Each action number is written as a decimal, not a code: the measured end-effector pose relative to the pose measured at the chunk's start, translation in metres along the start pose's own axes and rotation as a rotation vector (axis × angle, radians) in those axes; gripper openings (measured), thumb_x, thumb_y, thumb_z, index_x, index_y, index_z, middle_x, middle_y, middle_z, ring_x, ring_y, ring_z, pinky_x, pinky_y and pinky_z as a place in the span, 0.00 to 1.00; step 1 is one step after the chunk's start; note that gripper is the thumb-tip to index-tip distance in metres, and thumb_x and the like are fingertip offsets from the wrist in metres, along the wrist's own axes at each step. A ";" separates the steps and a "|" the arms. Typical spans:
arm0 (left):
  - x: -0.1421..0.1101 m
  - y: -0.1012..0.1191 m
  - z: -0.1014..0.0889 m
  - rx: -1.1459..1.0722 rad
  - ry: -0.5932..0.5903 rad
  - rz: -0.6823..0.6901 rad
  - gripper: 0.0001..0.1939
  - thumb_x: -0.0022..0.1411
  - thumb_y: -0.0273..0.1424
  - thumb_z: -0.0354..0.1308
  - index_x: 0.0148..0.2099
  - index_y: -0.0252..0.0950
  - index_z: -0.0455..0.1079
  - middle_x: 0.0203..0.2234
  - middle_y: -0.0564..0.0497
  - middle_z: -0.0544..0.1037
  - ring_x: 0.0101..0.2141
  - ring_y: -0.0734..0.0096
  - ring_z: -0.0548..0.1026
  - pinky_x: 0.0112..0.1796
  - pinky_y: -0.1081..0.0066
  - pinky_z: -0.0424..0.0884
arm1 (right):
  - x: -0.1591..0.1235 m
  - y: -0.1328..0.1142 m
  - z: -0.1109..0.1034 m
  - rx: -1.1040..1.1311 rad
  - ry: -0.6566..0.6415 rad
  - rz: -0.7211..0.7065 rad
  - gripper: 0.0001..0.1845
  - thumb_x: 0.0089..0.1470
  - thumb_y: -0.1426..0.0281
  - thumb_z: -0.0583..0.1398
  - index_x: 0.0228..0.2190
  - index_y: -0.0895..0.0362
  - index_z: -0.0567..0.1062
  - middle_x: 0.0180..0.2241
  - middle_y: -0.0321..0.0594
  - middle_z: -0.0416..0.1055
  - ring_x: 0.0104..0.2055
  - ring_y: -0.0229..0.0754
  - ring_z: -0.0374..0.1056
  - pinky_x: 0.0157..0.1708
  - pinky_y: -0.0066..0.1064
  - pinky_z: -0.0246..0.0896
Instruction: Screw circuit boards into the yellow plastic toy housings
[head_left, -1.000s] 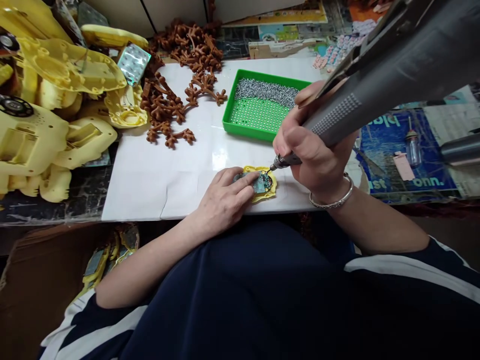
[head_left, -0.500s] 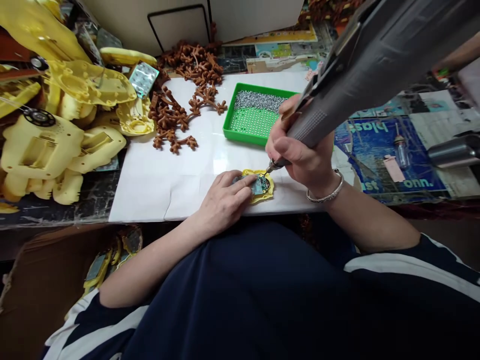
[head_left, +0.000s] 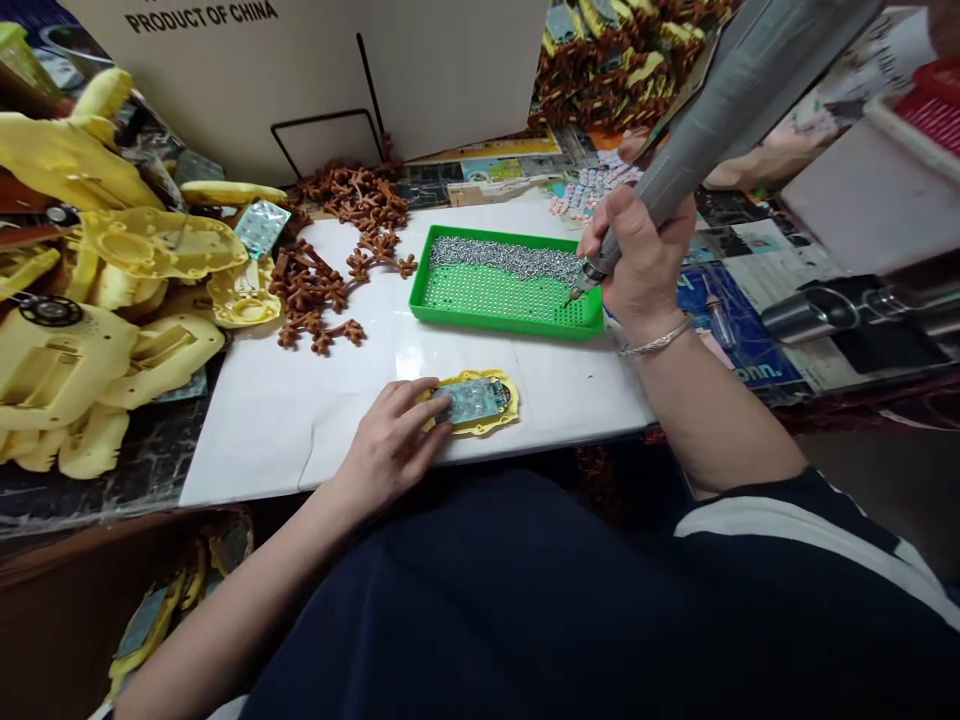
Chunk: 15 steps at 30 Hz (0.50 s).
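My right hand [head_left: 641,245] is wrapped round a grey electric screwdriver [head_left: 697,140], which leans up to the right. The tip of its bit is over the right end of a green tray [head_left: 495,323]. Small silver screws [head_left: 502,257] are heaped along the tray's far side, above a floor full of holes. With its fingers on the left end, my left hand [head_left: 394,435] holds a yellow plastic shell [head_left: 495,430] against the white work surface. A green circuit board [head_left: 476,398] lies inside that shell; my fingers cover part of it.
Brown bone-shaped plastic parts [head_left: 307,285] lie left of the tray. Yellow toy housings [head_left: 90,370] are piled at far left, with a loose circuit board [head_left: 262,229]. A white carton [head_left: 225,90] stands behind. At right is a shiny metal cylinder [head_left: 806,315].
My right hand has lifted the screwdriver from the circuit board and carried it to the screw tray. My left hand stays on the shell, its fingers further back. The view has shifted.
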<state>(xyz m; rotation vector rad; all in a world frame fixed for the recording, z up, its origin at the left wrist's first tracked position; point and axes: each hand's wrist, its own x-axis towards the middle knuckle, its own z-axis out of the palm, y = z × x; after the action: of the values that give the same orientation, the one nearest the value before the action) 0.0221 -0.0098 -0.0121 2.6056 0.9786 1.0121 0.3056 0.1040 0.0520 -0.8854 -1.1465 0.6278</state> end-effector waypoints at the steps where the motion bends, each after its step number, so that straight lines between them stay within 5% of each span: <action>1: 0.004 0.001 0.005 -0.003 0.010 0.007 0.09 0.71 0.29 0.55 0.52 0.36 0.70 0.49 0.40 0.78 0.45 0.61 0.76 0.44 0.61 0.78 | -0.001 0.006 -0.001 -0.020 0.004 0.013 0.30 0.33 0.39 0.70 0.27 0.44 0.66 0.20 0.27 0.63 0.19 0.36 0.53 0.21 0.35 0.54; 5: 0.016 0.005 0.023 -0.030 0.036 0.019 0.09 0.71 0.29 0.55 0.52 0.36 0.70 0.49 0.39 0.77 0.45 0.60 0.76 0.44 0.59 0.78 | -0.001 0.029 -0.002 -0.046 -0.050 -0.006 0.27 0.41 0.41 0.69 0.36 0.42 0.72 0.23 0.25 0.68 0.21 0.35 0.55 0.23 0.35 0.54; 9: 0.018 0.005 0.029 -0.044 0.039 0.009 0.10 0.71 0.29 0.54 0.53 0.36 0.70 0.49 0.39 0.77 0.45 0.60 0.75 0.44 0.58 0.78 | 0.004 0.052 -0.006 -0.018 -0.023 -0.075 0.24 0.40 0.41 0.68 0.35 0.39 0.73 0.20 0.24 0.66 0.20 0.34 0.55 0.21 0.36 0.54; 15: 0.014 0.003 0.028 -0.055 0.018 -0.004 0.11 0.71 0.29 0.54 0.54 0.38 0.69 0.51 0.39 0.77 0.47 0.60 0.75 0.45 0.57 0.77 | -0.003 0.046 -0.006 -0.058 -0.020 -0.062 0.23 0.42 0.42 0.68 0.33 0.41 0.71 0.26 0.25 0.70 0.20 0.35 0.59 0.23 0.37 0.58</action>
<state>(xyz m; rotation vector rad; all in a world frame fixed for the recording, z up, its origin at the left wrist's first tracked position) 0.0499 -0.0012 -0.0239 2.5534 0.9465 1.0486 0.3113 0.1241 0.0108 -0.8906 -1.2107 0.5558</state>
